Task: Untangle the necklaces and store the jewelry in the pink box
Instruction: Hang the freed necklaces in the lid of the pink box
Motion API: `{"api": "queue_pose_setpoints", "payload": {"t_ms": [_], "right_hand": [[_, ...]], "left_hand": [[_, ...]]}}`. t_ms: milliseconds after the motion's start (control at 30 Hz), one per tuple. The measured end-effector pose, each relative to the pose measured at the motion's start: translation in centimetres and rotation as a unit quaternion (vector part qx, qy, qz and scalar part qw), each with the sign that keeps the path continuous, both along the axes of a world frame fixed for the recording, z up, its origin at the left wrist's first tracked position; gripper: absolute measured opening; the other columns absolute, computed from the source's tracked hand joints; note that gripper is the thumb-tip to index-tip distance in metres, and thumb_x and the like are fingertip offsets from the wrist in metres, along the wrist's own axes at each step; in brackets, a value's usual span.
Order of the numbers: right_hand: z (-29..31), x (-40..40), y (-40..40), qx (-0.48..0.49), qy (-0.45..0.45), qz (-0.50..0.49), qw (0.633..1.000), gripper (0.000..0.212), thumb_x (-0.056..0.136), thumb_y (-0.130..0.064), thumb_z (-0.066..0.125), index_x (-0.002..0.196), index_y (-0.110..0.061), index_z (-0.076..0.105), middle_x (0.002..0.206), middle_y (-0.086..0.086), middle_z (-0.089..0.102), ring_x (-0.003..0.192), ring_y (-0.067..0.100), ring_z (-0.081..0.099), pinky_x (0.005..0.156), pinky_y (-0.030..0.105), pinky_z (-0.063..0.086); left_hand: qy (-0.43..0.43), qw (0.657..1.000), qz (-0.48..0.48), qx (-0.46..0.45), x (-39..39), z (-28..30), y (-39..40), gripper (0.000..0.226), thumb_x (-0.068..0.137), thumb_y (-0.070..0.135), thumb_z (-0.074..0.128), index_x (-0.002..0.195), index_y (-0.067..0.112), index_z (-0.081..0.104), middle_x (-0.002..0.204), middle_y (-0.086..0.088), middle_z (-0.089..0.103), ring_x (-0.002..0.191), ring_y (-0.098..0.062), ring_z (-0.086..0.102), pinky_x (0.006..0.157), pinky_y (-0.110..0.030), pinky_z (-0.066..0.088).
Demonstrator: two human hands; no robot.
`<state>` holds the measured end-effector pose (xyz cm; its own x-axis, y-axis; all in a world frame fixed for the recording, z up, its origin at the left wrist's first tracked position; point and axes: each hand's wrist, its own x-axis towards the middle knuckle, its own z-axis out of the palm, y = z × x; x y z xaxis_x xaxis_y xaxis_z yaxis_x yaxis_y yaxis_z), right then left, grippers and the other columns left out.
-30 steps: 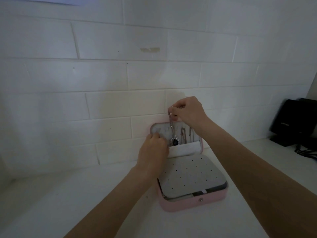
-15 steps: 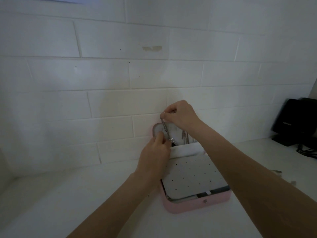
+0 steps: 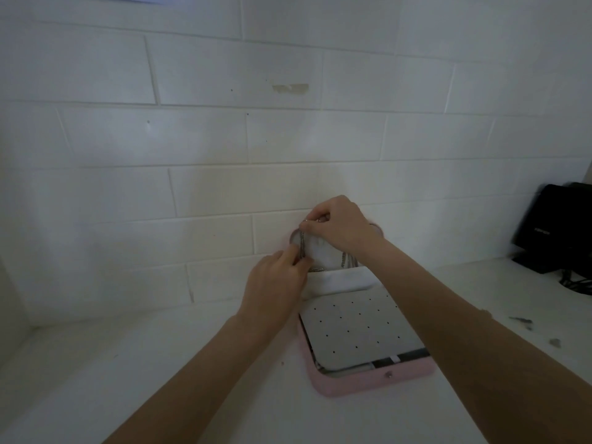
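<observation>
While your right hand [image 3: 338,224] has dropped from above the lid to its top edge over the last second, the silver chain necklace [image 3: 301,248] has gone from hanging plumb in mid-lid, its dark pendant plain to see, to running close along the lid's left side with the pendant lost behind your left hand [image 3: 278,281]. You have also carried your head a little to the left, so the pink jewelry box [image 3: 368,384] sits further right in view. I read this as the chain's top end being seated on a hook at the lid's upper edge (the hook itself is too small to make out), which would put this necklace nearly stored.

Your right hand is arched over the lid's upper left corner, fingers [image 3: 315,217] curled and pinching the top of the chain, with a ring showing on one. Your left hand is palm-down, reaching in from below, its fingers [image 3: 296,256] closed round the chain's lower stretch just above the white fabric pocket [image 3: 342,280].

The box stands open on the bench [image 3: 128,363], lid propped against the white brick wall [image 3: 224,139], dotted earring panel [image 3: 355,328] lying flat over the base. Other chains [image 3: 349,261] hang at the lid's right.
</observation>
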<state>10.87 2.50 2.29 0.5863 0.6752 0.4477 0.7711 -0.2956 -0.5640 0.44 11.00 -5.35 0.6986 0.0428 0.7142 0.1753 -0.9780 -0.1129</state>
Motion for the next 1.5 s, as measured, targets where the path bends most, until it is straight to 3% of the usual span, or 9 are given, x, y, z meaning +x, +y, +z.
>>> {"api": "queue_pose_setpoints", "payload": {"t_ms": [167, 267, 400, 567, 700, 900, 1133, 1333, 1500], "right_hand": [[-0.8, 0.1, 0.1, -0.002, -0.022, -0.013, 1.0, 0.018, 0.084, -0.019, 0.066, 0.094, -0.005, 0.073, 0.095, 0.007, 0.07, 0.08, 0.007, 0.051, 0.056, 0.002, 0.033], [-1.3, 0.3, 0.3, -0.004, -0.047, -0.026, 0.999, 0.018, 0.084, -0.021, 0.066, 0.094, -0.007, 0.073, 0.097, 0.006, 0.071, 0.08, 0.005, 0.051, 0.06, 0.015, 0.034], [-1.8, 0.5, 0.4, -0.003, -0.058, -0.029, 0.998, 0.016, 0.084, -0.022, 0.066, 0.09, -0.01, 0.074, 0.094, 0.004, 0.071, 0.079, 0.006, 0.051, 0.07, 0.018, 0.034], [-1.7, 0.3, 0.5, -0.002, -0.067, -0.019, 0.998, 0.016, 0.083, -0.022, 0.067, 0.089, -0.01, 0.075, 0.09, 0.004, 0.072, 0.076, 0.005, 0.051, 0.059, 0.013, 0.034], [-1.6, 0.0, 0.4, 0.011, -0.054, -0.004, 0.998, 0.013, 0.083, -0.019, 0.068, 0.087, -0.009, 0.075, 0.086, 0.004, 0.072, 0.071, 0.005, 0.051, 0.057, 0.003, 0.033], [-1.9, -0.5, 0.1, 0.047, -0.044, -0.004, 0.998, 0.014, 0.081, -0.019, 0.07, 0.085, -0.006, 0.075, 0.081, 0.004, 0.071, 0.06, -0.005, 0.047, 0.058, 0.002, 0.036], [-3.4, -1.0, 0.6, 0.024, -0.144, -0.097, 0.984, 0.024, 0.088, -0.031, 0.06, 0.095, -0.011, 0.072, 0.09, 0.008, 0.069, 0.095, 0.02, 0.057, 0.073, 0.032, 0.047], [-3.8, -0.9, 0.4, -0.009, -0.237, -0.149, 0.96, 0.036, 0.094, -0.04, 0.049, 0.095, -0.008, 0.066, 0.091, 0.009, 0.065, 0.087, 0.025, 0.06, 0.064, 0.032, 0.04], [-3.5, -0.2, -0.4, -0.027, -0.249, -0.128, 0.96, 0.038, 0.093, -0.04, 0.05, 0.083, -0.005, 0.063, 0.085, 0.012, 0.061, 0.08, 0.028, 0.06, 0.061, 0.031, 0.034]], "left_hand": [[-0.015, 1.0, -0.02, -0.01, -0.1, -0.8, 0.2, 0.006, 0.064, 0.009, 0.071, 0.062, 0.014, 0.068, 0.06, -0.001, 0.054, 0.043, -0.018, 0.05, 0.039, -0.02, 0.031], [-0.021, 0.999, -0.028, -0.041, 0.0, -1.0, 0.2, 0.03, 0.072, 0.021, 0.043, 0.066, 0.017, 0.072, 0.063, 0.001, 0.057, 0.045, -0.017, 0.053, 0.038, -0.019, 0.032], [-0.051, 0.993, -0.058, -0.091, -0.2, -0.3, 0.4, 0.032, 0.076, 0.023, 0.041, 0.07, 0.013, 0.07, 0.065, -0.001, 0.055, 0.045, -0.019, 0.052, 0.039, -0.021, 0.034], [-0.116, 0.962, 0.023, -0.247, -0.3, 1.7, 0.3, 0.02, 0.087, 0.03, 0.059, 0.082, 0.014, 0.07, 0.075, -0.002, 0.053, 0.061, -0.021, 0.053, 0.051, -0.03, 0.038], [-0.15, 0.956, 0.016, -0.253, 0.9, 1.4, 0.4, 0.021, 0.081, 0.031, 0.07, 0.084, 0.012, 0.064, 0.081, -0.001, 0.053, 0.073, -0.021, 0.053, 0.058, -0.028, 0.036], [-0.123, 0.913, -0.027, -0.389, 1.8, 1.6, 0.8, 0.02, 0.082, 0.022, 0.067, 0.088, 0.013, 0.05, 0.09, 0.0, 0.055, 0.076, -0.019, 0.055, 0.068, -0.03, 0.045], [-0.144, 0.901, -0.062, -0.405, 2.0, 1.6, 0.9, 0.013, 0.083, 0.016, 0.066, 0.089, 0.012, 0.055, 0.083, -0.002, 0.062, 0.077, -0.02, 0.06, 0.075, -0.044, 0.051], [-0.155, 0.878, -0.083, -0.446, 1.6, 1.4, 0.4, 0.012, 0.085, 0.012, 0.065, 0.086, 0.017, 0.054, 0.076, 0.008, 0.061, 0.075, -0.014, 0.062, 0.074, -0.034, 0.052], [-0.162, 0.846, -0.088, -0.501, 1.9, 1.4, 0.5, 0.014, 0.082, 0.009, 0.066, 0.086, 0.014, 0.054, 0.076, 0.011, 0.058, 0.071, -0.003, 0.057, 0.065, -0.011, 0.045]]}}
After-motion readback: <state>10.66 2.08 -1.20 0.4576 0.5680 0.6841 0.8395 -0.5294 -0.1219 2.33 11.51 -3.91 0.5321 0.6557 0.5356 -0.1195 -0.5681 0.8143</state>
